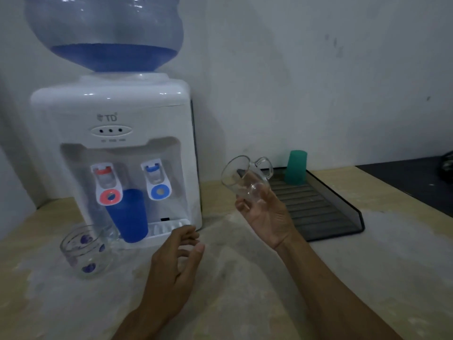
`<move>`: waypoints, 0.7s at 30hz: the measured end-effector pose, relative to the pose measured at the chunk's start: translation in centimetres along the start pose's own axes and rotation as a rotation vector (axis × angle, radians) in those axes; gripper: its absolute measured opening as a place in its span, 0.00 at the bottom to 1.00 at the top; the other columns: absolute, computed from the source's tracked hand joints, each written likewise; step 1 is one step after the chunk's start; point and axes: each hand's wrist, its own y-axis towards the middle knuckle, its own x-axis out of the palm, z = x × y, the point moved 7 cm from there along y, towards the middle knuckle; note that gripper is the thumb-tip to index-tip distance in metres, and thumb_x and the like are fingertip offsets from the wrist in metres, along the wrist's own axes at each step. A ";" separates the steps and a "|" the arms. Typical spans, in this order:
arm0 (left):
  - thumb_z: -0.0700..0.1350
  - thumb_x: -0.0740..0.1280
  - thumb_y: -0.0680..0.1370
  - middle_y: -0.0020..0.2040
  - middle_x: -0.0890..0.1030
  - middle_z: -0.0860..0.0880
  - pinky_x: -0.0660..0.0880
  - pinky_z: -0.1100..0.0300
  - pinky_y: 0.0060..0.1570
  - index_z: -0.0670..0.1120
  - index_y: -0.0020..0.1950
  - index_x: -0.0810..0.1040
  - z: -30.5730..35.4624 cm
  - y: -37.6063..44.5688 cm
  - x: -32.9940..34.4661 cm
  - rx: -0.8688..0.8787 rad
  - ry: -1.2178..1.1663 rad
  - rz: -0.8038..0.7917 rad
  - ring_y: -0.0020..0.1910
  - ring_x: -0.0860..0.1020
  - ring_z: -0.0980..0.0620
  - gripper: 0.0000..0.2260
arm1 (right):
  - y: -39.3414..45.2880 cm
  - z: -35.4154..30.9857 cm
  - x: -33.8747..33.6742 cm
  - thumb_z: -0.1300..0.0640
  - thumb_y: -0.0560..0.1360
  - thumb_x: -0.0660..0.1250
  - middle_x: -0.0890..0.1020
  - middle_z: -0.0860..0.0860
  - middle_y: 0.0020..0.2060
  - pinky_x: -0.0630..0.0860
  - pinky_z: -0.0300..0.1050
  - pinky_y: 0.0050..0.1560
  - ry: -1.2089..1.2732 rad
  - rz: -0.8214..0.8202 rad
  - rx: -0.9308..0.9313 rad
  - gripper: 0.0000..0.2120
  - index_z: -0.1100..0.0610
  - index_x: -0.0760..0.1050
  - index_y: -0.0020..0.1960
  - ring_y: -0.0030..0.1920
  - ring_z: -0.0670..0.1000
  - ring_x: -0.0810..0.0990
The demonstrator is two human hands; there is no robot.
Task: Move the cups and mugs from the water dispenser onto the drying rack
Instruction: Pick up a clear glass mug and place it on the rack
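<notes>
Glass mug (245, 179) beside rack (343, 207) edge

My one head view, worn high, looking forward and down across the countertop (245, 303), water dispenser (115, 143) close at left, drying rack (318, 207) near at right, wall (294, 69) just behind, wide-angle bend at the edges

Two bare forearms come up from the bottom edge; no sleeve, cuff or glove shows on either; both are uncovered down to the frame's edge. The left hand (177, 256) carries no ring, watch or band on its wrist; the right hand (267, 214) is likewise plain, with tendons and creases marked at the wrist; nails are too blurred to tell; no markings are visible.
</notes>
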 end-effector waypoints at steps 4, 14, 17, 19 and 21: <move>0.62 0.63 0.81 0.60 0.78 0.64 0.76 0.68 0.53 0.58 0.69 0.71 1.1 2.6 4.2 0.000 -0.034 -0.074 0.59 0.78 0.67 0.18 | 0.0 -2.6 -2.2 0.55 0.66 0.82 0.82 0.54 0.61 0.75 0.45 0.54 0.092 0.090 -0.132 0.26 0.54 0.78 0.61 0.56 0.53 0.80; 0.57 0.60 0.84 0.61 0.80 0.50 0.75 0.62 0.56 0.48 0.68 0.74 -0.4 7.1 13.0 -0.284 -0.243 0.023 0.55 0.78 0.56 0.18 | -1.0 -6.3 -6.5 0.51 0.59 0.86 0.80 0.55 0.65 0.77 0.45 0.53 0.021 0.294 -0.281 0.49 0.58 0.69 0.76 0.52 0.51 0.82; 0.56 0.62 0.83 0.59 0.81 0.50 0.76 0.59 0.55 0.48 0.65 0.76 -1.1 7.2 13.3 -0.294 -0.244 0.038 0.53 0.79 0.56 0.16 | -1.1 -6.5 -7.7 0.52 0.59 0.86 0.78 0.56 0.67 0.78 0.44 0.52 0.058 0.338 -0.303 0.53 0.58 0.65 0.79 0.52 0.51 0.82; 0.56 0.63 0.83 0.57 0.81 0.52 0.73 0.66 0.48 0.48 0.63 0.77 -1.1 7.2 13.3 -0.286 -0.245 0.018 0.51 0.78 0.62 0.15 | -1.2 -6.6 -8.2 0.53 0.60 0.85 0.79 0.56 0.66 0.78 0.45 0.52 0.065 0.364 -0.308 0.51 0.57 0.67 0.78 0.52 0.51 0.81; 0.57 0.64 0.83 0.56 0.81 0.53 0.72 0.69 0.46 0.47 0.62 0.78 -1.3 7.2 13.1 -0.292 -0.253 0.019 0.51 0.78 0.64 0.15 | -1.3 -6.4 -8.6 0.54 0.64 0.83 0.77 0.57 0.67 0.78 0.45 0.53 0.051 0.395 -0.312 0.45 0.57 0.68 0.77 0.53 0.51 0.80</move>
